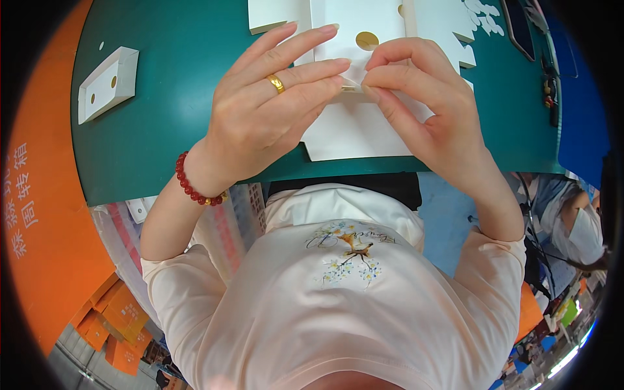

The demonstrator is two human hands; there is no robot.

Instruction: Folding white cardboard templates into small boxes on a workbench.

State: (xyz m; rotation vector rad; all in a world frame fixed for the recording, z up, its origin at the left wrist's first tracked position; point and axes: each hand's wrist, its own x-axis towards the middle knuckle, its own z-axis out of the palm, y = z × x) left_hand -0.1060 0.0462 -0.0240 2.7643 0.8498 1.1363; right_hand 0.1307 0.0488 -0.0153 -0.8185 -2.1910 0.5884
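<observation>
A partly folded white cardboard box (354, 133) lies on the table in front of me, with round tan spots or holes in its panel. At a small raised flap along its near side, my left hand (273, 97) brings its index fingertip to the card; its thumb is hidden underneath, while the outer fingers stretch out above. That hand has a gold ring and a red bead bracelet. Opposite it, my right hand (422, 91) pinches the same flap between thumb and index finger, the other fingers curled.
A small finished-looking white box tray (110, 88) stands at the left of the green table (169, 58). More white card (442, 26) and small white scraps (484, 16) lie at the far right, beside a dark phone-like device (518, 29). A large orange panel (39, 162) borders the left.
</observation>
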